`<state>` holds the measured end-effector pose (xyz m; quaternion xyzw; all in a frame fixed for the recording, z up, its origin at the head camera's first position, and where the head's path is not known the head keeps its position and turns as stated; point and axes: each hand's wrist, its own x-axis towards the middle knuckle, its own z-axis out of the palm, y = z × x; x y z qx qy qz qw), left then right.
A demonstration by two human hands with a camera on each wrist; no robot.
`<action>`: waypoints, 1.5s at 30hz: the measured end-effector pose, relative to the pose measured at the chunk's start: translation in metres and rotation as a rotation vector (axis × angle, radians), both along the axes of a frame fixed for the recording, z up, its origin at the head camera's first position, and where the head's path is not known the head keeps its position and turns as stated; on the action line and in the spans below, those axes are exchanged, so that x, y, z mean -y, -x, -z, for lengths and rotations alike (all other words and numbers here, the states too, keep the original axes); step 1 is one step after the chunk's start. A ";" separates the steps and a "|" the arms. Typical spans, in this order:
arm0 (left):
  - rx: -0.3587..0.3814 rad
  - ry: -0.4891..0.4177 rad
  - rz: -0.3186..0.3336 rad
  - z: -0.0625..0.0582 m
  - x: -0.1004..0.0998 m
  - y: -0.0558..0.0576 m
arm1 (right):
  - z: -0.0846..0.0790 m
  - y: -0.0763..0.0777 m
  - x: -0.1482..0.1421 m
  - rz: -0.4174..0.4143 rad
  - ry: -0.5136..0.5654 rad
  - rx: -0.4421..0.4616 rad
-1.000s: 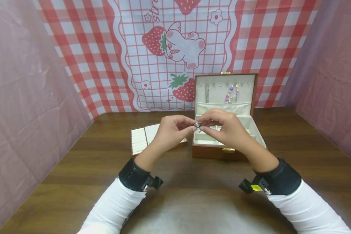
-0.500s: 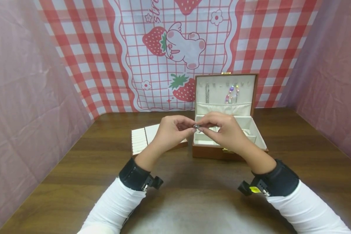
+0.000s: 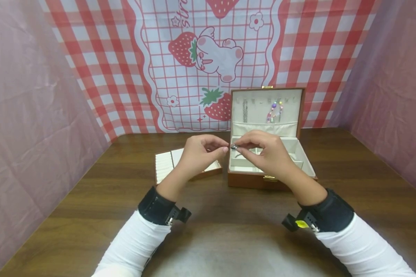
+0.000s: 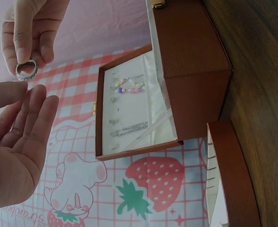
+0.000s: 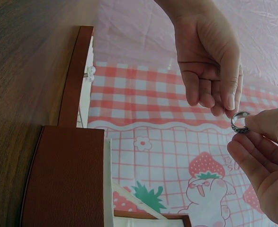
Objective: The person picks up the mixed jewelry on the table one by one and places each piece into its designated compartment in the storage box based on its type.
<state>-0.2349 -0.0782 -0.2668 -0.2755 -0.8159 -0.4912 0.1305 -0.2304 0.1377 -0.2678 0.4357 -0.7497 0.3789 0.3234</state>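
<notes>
My right hand pinches a silver ring between thumb and fingertips, above the front left of an opened brown jewelry box. Dark patterning marks part of the ring's band. My left hand is just left of the ring, thumb and fingertips close together and right beside it, with the fingers loosely bent. In the left wrist view the ring stands upright at the right thumb's tip, over the left thumb. The right hand hides part of the box's cream compartments.
A shallow jewelry tray with ring slots lies left of the box, partly behind the left forearm. From hooks in the raised lid hang a colourful beaded bracelet and a silver chain. A strawberry-print cloth hangs behind the wooden table.
Both hands met at the ring earlier. My left hand has drawn slightly left, off the ring, while my right hand keeps hold of it nearly in place.
</notes>
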 end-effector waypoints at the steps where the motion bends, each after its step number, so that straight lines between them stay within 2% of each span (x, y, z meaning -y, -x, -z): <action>1: -0.001 0.004 -0.004 0.000 0.002 0.001 | 0.000 0.000 0.000 0.002 -0.001 0.004; 6: -0.007 0.082 -0.039 -0.006 0.014 0.004 | -0.001 -0.001 0.001 0.007 0.001 0.027; 13: 0.099 0.182 -0.119 -0.021 0.038 0.005 | 0.000 0.000 0.002 -0.004 0.009 0.027; 18: 0.160 0.196 -0.159 -0.029 0.055 0.008 | 0.001 0.000 0.001 -0.002 0.012 0.024; 25: 0.228 0.194 -0.188 -0.034 0.081 0.016 | 0.001 0.001 0.002 -0.010 0.018 0.021; 31: 0.327 0.197 -0.168 -0.030 0.105 0.029 | 0.003 0.002 0.002 -0.021 0.020 0.020; 36: 0.378 0.167 -0.167 -0.023 0.122 0.040 | 0.003 0.001 0.002 -0.020 0.018 0.024; 41: 0.456 0.148 -0.209 -0.012 0.138 0.049 | 0.003 0.001 0.003 -0.011 0.019 0.028; 45: 0.517 0.167 -0.254 0.000 0.151 0.057 | 0.003 0.002 0.003 -0.011 0.014 0.030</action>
